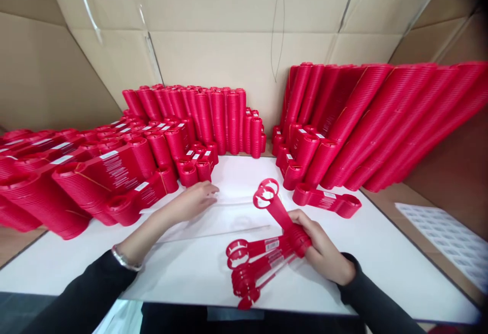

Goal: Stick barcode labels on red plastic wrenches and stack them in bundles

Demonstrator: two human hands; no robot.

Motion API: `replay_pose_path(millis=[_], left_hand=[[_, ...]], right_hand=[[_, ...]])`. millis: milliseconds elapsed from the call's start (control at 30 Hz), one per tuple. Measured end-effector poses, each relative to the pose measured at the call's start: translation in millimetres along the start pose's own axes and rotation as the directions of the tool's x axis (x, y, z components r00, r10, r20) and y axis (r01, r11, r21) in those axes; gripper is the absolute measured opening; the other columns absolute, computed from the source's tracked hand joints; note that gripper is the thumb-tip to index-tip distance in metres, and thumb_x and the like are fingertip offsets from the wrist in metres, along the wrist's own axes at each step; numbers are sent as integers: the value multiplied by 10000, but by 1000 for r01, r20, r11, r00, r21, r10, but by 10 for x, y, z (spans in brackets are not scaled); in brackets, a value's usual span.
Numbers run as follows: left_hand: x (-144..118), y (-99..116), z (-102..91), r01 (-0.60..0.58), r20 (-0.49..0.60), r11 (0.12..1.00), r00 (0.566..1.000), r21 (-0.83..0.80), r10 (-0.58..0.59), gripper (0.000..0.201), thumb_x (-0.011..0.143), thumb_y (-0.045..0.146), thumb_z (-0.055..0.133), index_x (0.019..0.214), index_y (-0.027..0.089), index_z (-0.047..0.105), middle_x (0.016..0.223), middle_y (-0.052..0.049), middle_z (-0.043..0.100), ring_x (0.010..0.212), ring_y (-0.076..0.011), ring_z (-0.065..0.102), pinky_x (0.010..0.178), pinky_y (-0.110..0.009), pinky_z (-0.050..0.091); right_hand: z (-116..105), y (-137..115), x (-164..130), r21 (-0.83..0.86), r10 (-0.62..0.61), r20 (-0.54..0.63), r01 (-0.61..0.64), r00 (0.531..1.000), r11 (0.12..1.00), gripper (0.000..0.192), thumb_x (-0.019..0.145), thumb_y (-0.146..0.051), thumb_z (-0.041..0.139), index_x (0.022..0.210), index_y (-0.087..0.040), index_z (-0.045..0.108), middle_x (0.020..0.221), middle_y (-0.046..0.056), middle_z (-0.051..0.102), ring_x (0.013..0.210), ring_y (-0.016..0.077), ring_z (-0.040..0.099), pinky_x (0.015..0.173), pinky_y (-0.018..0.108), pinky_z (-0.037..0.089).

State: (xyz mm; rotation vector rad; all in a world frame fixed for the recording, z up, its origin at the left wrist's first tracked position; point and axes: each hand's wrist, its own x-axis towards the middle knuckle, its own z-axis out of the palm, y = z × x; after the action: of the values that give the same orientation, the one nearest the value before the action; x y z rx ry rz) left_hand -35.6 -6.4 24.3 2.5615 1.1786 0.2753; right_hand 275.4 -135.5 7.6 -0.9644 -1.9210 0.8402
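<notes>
My right hand (326, 252) is closed around one end of a fanned bunch of red ring-ended strips (267, 260). The far ends spread to the left over the white table, and one pair of rings sticks up towards the back. White barcode labels show on some of these strips. My left hand (194, 202), with thumb and fingers apart and nothing visible in it, hovers at or just above the tabletop in front of the left stacks. Whether it touches the surface I cannot tell. Thin pale lines run across the white table (183, 268) beside it.
Banded stacks of red strips (114, 166) crowd the left side, with tall stacks (221, 120) behind. More tall stacks (366, 125) lean at right, and a small bundle (328, 201) lies before them. A patterned white sheet (442, 237) lies right; cardboard walls (217, 54) enclose the back.
</notes>
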Motion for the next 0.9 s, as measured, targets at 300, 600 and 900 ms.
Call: replay_pose_path(millis=[300,600,900], left_hand=[[70,305,54,-27,80,999,996,22,25,208,809,223,610,1004,196,543,948,-31,590,862,-197,577,720,-277,457],[64,981,195,-210,-31,931,973,299,230,185,856,211,563,1034,177,525,1041,-82,552,909,-244,530,708,-343,457],[-219,221,-162,-131,143,990,980,-43,136,393,812,215,585,1198,228,516,1194,-55,548,1116,-236,520,943,-336,429]], right_hand=[[-61,60,-70,-24,28,-158,-32,987,999,407,720,16,383,993,-237,548,883,-10,622,715,148,553,651,248,430],[-31,20,-128,-55,-60,-259,47,964,997,381,707,-25,408,981,-234,571,868,-4,617,720,156,553,633,248,431],[-38,-17,-223,-58,-15,-169,5,986,998,328,761,-37,423,1000,-216,559,909,22,632,790,185,601,668,266,462]])
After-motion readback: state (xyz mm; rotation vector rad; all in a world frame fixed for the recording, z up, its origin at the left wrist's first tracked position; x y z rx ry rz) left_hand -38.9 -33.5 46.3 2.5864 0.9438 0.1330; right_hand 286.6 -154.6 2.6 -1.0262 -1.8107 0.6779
